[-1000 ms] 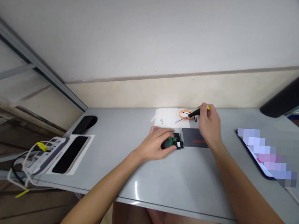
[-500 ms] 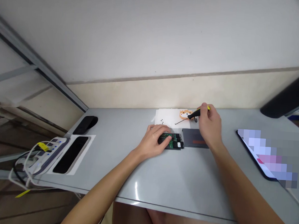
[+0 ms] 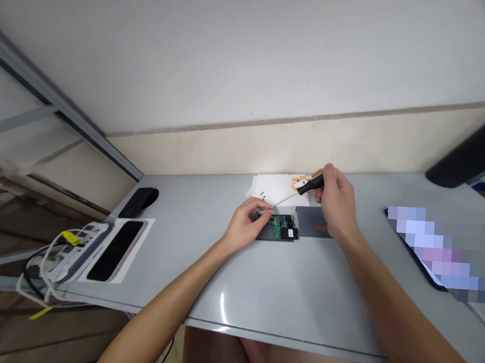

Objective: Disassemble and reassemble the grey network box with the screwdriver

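Table [image 3: 293, 294]: beneath both my hands. White paper [image 3: 277, 188]: beyond my left fingers. My right hand [image 3: 336, 201]: wrapped round a handle. My left hand [image 3: 246, 224]: thumb and forefinger together; whether they pinch anything, I cannot tell. Dark panel [image 3: 309, 222]: partly behind my right hand. Circuit board [image 3: 279, 226]: right of my left hand. Screwdriver [image 3: 299, 191]: in my right grip, tip at my left fingertips. Small dark specks [image 3: 262, 193]: just beyond my left fingers.

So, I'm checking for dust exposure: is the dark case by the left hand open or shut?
Open: the green circuit board lies exposed in the dark case.
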The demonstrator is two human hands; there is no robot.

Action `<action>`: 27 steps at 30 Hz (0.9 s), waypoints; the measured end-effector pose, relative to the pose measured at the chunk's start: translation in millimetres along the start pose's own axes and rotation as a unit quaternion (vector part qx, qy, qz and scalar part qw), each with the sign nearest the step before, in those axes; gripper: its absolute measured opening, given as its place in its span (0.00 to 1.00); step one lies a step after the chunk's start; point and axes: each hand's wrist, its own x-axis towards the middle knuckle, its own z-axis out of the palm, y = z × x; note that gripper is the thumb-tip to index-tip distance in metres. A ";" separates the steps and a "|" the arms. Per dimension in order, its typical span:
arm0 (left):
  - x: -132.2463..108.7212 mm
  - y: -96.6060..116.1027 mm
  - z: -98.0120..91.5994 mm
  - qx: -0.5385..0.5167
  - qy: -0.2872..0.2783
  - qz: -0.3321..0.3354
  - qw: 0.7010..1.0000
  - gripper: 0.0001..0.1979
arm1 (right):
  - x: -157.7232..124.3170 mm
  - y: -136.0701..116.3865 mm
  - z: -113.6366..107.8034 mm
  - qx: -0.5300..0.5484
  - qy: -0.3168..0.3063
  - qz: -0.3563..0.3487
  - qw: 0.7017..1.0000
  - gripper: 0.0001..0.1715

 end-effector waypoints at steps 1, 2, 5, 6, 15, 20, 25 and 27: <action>0.2 0.0 -0.3 -0.003 0.001 -0.002 1.000 0.04 | 0.2 0.5 0.0 0.003 -0.002 -0.004 1.000 0.29; 0.4 0.0 -0.7 -0.001 0.002 -0.003 1.000 0.04 | 0.6 1.1 -0.1 0.006 -0.004 -0.007 1.000 0.29; 0.3 -0.5 -1.5 0.013 0.000 0.003 1.000 0.04 | 1.8 3.0 -0.7 0.009 -0.005 -0.006 1.000 0.30; 0.2 -0.7 -1.6 0.018 -0.001 0.007 1.000 0.05 | 2.2 3.6 -1.0 0.007 -0.004 -0.006 1.000 0.30; 0.3 0.0 0.5 0.051 -0.012 0.049 0.997 0.08 | 2.8 6.5 -2.2 -0.014 -0.009 -0.035 0.999 0.30; 0.3 1.1 0.0 0.047 -0.007 0.047 0.998 0.10 | 1.7 4.8 -2.2 -0.018 -0.004 -0.023 1.000 0.29; 0.0 1.7 -1.0 0.040 -0.002 0.045 0.998 0.11 | 1.0 3.1 -1.6 -0.005 -0.003 -0.017 1.000 0.28; -0.2 2.6 -1.4 0.047 -0.002 0.038 0.998 0.10 | 0.8 3.0 -1.2 -0.001 -0.004 -0.020 1.000 0.28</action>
